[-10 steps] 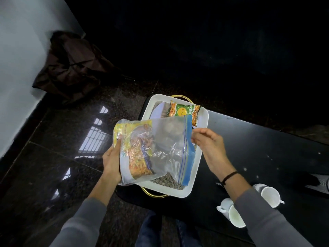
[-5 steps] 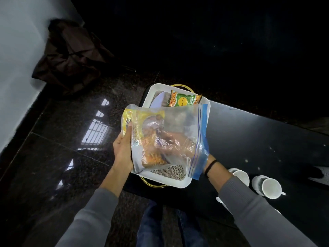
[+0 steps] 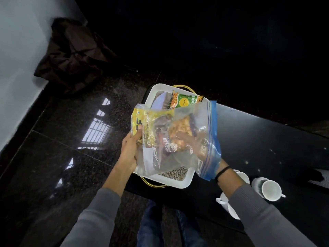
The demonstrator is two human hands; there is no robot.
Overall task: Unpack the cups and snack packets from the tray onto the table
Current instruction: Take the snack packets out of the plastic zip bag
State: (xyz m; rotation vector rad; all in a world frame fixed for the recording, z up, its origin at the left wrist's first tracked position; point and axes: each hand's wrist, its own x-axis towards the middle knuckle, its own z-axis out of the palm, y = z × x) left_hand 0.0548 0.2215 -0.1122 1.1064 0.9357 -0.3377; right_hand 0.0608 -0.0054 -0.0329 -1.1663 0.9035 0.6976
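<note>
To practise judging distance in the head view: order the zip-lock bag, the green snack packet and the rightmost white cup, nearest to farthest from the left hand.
1. zip-lock bag: held by the left hand at its left edge.
2. green snack packet: at the far end of the tray, beyond the bag.
3. rightmost white cup: on the table, far right.

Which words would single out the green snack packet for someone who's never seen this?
Start at the black table on the right; a gold-handled white tray sits on its left end. At the tray's far end lies the green packet, orange at both ends with a yellow circle. Unlike the yellow packet, it is outside the clear zip bag that the left hand holds.
</note>
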